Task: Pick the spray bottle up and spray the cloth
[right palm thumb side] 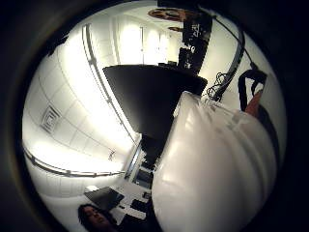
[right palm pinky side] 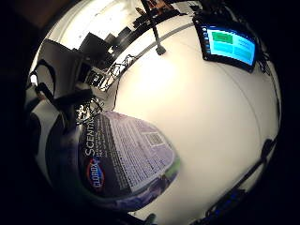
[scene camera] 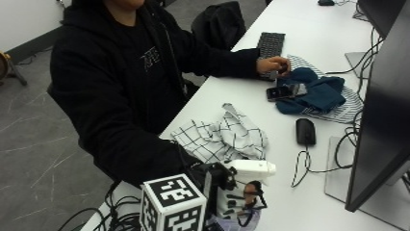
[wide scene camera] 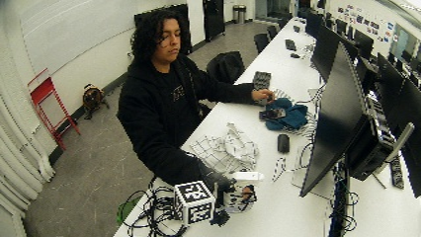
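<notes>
Gripping the white plastic spray bottle with the dark printed label point(scene camera: 247, 180), the black-gloved right hand point(scene camera: 221, 190) served as the grip, its fingers curled round the bottle's neck below the white trigger head; the bottle stood roughly upright in the grip near the front edge of the long white surface point(scene camera: 320, 96), and whether its base touched the surface could not be told; the nozzle pointed away from the person, toward the monitor side; in the little finger side palm view the bottle's label point(right palm pinky side: 124, 157) filled the space just beside the palm, with the pale surface spreading beyond it; in the thumb side palm view the white trigger head point(right palm thumb side: 212, 164) loomed close to the palm.

Just beyond the grip, further along the surface, lay the crumpled white cloth with a thin black grid pattern point(scene camera: 224, 134), bunched into folds, near the bottle but apart from it; past the cloth and toward the screens sat a black computer mouse point(scene camera: 305, 131), its cable trailing back toward the grip; a large dark monitor point(scene camera: 384, 110) stood to the far side of the grip.

Well away from the grip, the person's bare left hand point(scene camera: 274, 64) rested by a black keyboard point(scene camera: 270, 44), beside a dark blue cloth point(scene camera: 313, 94) with a dark phone point(scene camera: 286, 91) lying on it.
</notes>
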